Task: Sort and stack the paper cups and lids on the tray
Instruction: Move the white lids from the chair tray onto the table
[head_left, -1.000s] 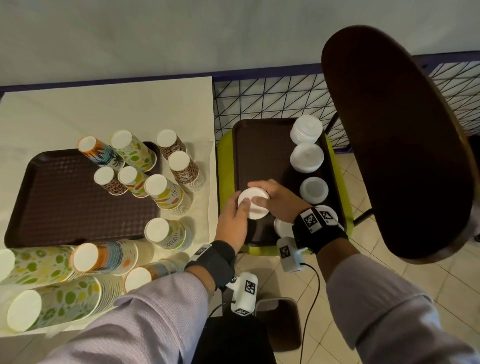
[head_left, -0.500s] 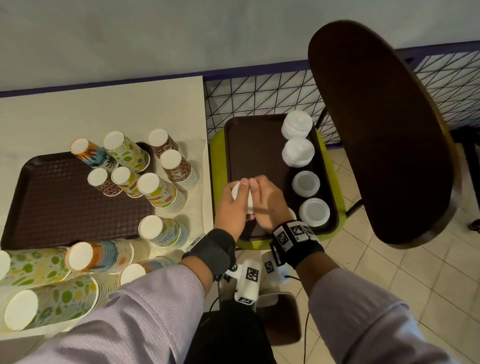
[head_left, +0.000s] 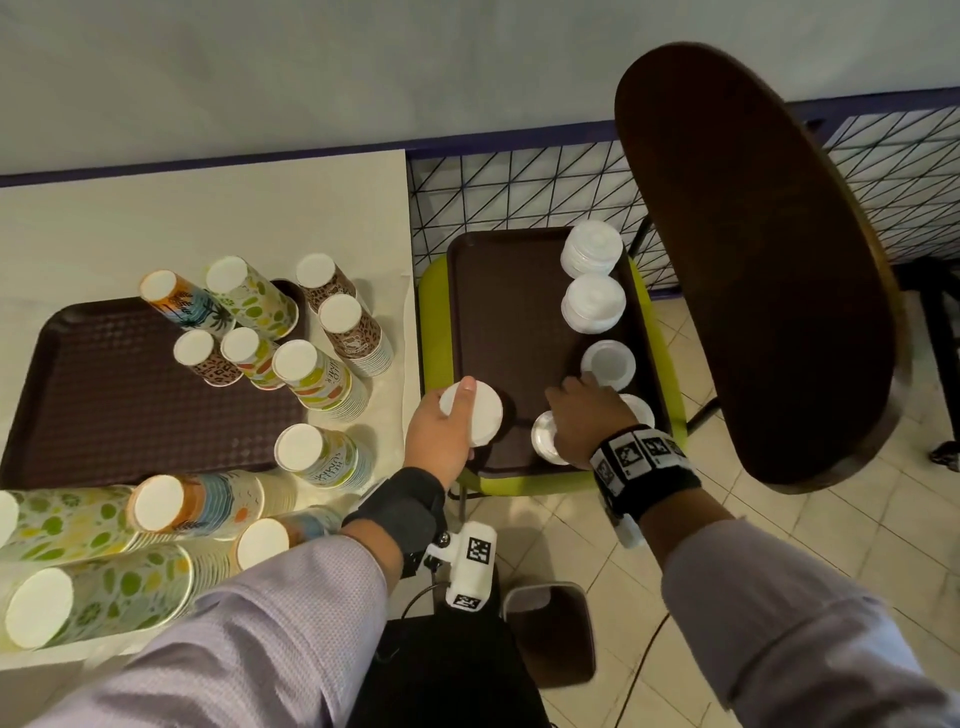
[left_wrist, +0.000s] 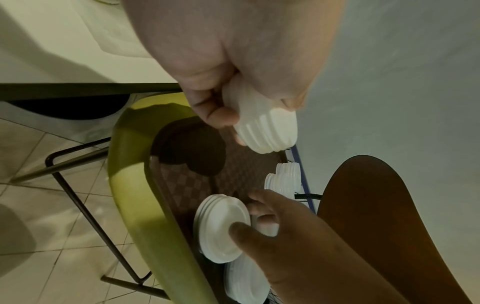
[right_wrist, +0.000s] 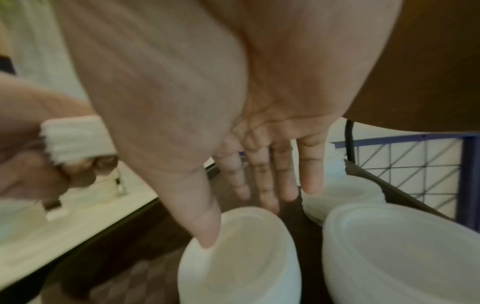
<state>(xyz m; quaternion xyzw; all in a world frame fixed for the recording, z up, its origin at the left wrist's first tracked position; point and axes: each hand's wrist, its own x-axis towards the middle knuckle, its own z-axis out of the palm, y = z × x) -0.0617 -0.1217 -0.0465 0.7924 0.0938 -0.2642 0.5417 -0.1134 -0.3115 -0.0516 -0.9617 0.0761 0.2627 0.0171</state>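
My left hand (head_left: 447, 431) grips a small stack of white lids (head_left: 475, 413) above the near left edge of the brown tray (head_left: 498, 312) on the green chair; in the left wrist view the fingers curl round this stack of lids (left_wrist: 267, 131). My right hand (head_left: 582, 415) hovers with straight fingers over a short lid stack (head_left: 543, 439) at the tray's near edge, thumb at its rim (right_wrist: 207, 236). More lid stacks (head_left: 592, 304) line the tray's right side. Patterned paper cups (head_left: 311, 374) stand upside down on the left table.
A second brown tray (head_left: 104, 405) lies on the white table with cup stacks on and around it; several long cup stacks (head_left: 93, 592) lie on their sides at the near left. A dark wooden chair back (head_left: 753, 260) looms right of the lid tray.
The hands, joined on one lid stack before, have parted. The left keeps the stack and has moved left; the right has let go and moved right over the near lids.
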